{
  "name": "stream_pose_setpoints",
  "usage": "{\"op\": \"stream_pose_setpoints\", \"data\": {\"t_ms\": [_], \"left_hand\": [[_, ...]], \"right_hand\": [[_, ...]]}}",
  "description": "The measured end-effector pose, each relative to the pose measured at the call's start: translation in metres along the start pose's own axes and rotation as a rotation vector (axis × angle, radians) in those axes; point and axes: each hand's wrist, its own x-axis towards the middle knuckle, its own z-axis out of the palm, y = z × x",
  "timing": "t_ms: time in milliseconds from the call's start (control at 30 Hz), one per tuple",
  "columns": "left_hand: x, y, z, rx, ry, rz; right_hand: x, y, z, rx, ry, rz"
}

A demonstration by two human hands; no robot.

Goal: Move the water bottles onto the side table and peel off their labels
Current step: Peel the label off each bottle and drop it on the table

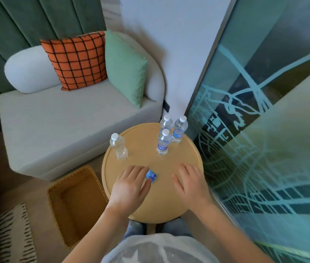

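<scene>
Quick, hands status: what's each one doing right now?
Left hand: fingers and thumb pinching the crumpled blue label.
Right hand: open, fingers spread, holding nothing.

A grey sofa [65, 126] stands before green curtains [36, 19], a patterned glass wall [264, 130] alongside.

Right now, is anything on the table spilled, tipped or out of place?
Nothing is spilled; all four bottles stand upright. Only a crumpled label sits on the table, between thumb and finger of the left hand, and the left bottle is bare.
</scene>
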Motion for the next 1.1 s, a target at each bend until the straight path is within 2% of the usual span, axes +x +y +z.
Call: {"op": "stream_pose_setpoints", "data": {"t_ms": [100, 300, 467, 833, 1100], "left_hand": [[-0.004, 0.003, 0.004, 0.008, -0.019, 0.028], [-0.009, 0.000, 0.024, -0.001, -0.188, -0.115], [0.011, 0.002, 0.026, -0.036, -0.135, -0.112], [0.100, 0.004, 0.051, -0.045, -0.169, -0.130], [0.151, -0.023, 0.111, -0.136, -0.193, -0.328]], "right_hand": [[-0.011, 0.008, -0.007, -0.034, -0.021, -0.025], [-0.027, 0.032, 0.003, -0.032, -0.205, 0.065], [-0.016, 0.043, -0.003, -0.001, -0.182, 0.100], [0.026, 0.076, -0.004, -0.048, -0.121, 0.095], [0.058, 0.111, 0.010, -0.037, -0.115, 0.103]]}}
